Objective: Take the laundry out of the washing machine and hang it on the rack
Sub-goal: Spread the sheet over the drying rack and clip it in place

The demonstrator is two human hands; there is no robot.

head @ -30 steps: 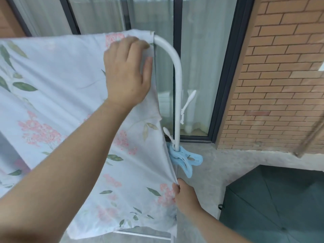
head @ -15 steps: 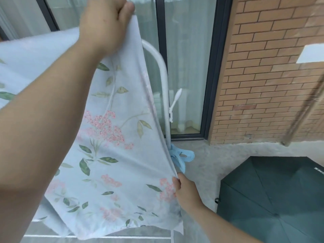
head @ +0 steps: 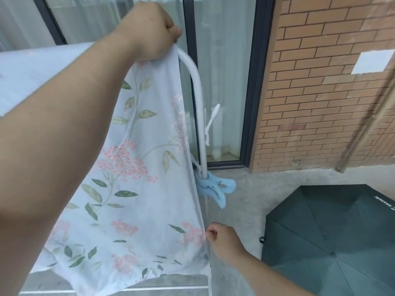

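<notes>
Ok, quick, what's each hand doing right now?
Left hand: grips the floral sheet at its top corner.
Right hand: pinches the sheet's lower edge.

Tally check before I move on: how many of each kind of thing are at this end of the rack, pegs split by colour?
Floral sheet: 1
Rack: 1
Blue peg: 1
White pegs: 2, the lower one partly behind the sheet
Umbrella: 1
Total: 6
</notes>
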